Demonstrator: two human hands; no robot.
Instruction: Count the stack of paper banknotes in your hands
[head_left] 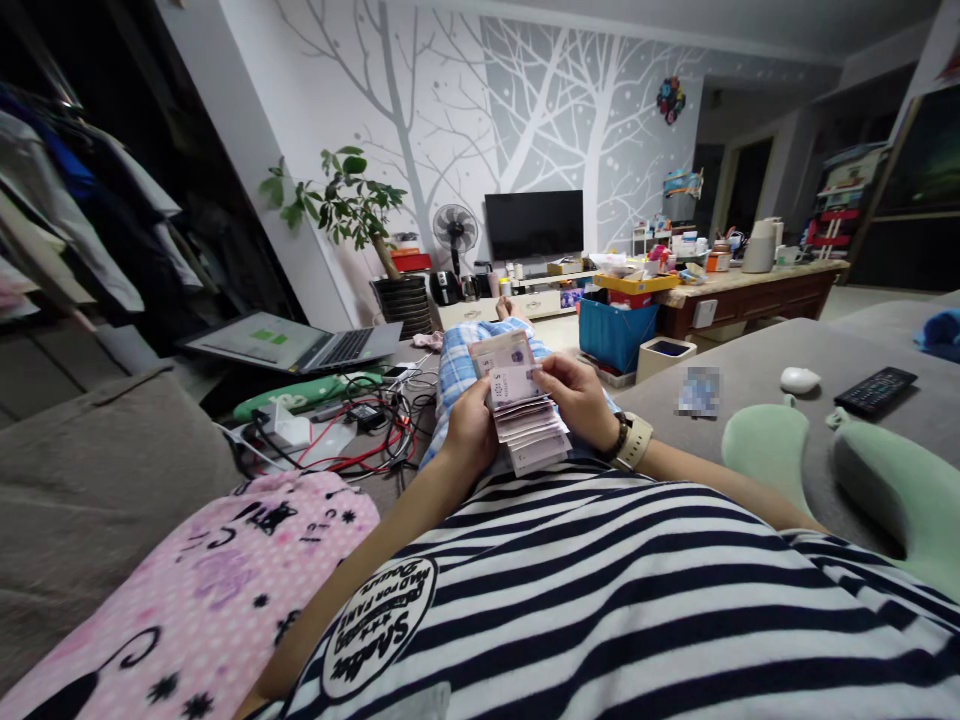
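Note:
A stack of pale purple banknotes (529,430) is held over my lap, its lower part fanned toward my striped shirt (570,560). My left hand (472,425) is closed round the left side of the stack. At the upper right, my right hand (581,400) pinches the edge of a top note marked 5 between thumb and fingers. Other notes stand up behind that one. A pale watch (634,442) and a dark bracelet are on my right wrist. Blue plaid cloth (454,385) covers my legs under the notes.
To the left are an open laptop (300,340), tangled cables (382,420) and a pink blanket (247,570). On the right the sofa bears a remote control (874,393), a white mouse (799,380) and a green neck pillow (892,480). Beyond stands a cluttered table (806,275).

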